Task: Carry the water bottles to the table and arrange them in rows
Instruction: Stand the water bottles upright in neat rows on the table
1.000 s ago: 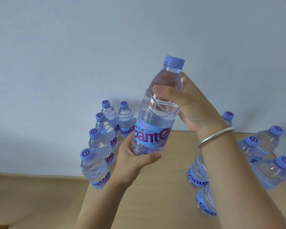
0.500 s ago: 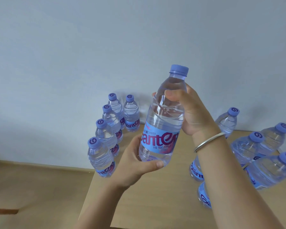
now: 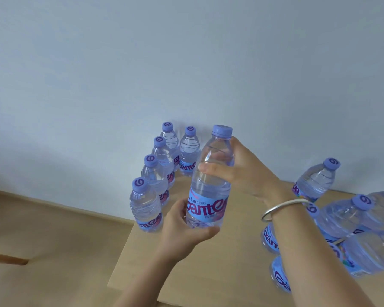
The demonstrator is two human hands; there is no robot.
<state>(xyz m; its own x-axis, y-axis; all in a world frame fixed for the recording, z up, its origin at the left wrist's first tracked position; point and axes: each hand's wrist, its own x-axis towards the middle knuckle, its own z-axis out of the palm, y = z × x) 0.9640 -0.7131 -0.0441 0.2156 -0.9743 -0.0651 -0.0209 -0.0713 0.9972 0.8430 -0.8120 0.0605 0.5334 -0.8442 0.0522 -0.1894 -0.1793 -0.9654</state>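
pale wall behind wooden table [image 3: 220, 262]; both hands' grip, left hand [image 3: 184, 227] and right hand [image 3: 246, 173], holds bottle [image 3: 211, 180].

A single head-worn wide-angle view looks forward and steeply down from above the near edge of the worktop [image 3: 220, 258], facing the pale wall [image 3: 186, 63] behind it. It sits close: both forearms rise from the bottom edge, and the floor [image 3: 42, 251] shows at lower left.
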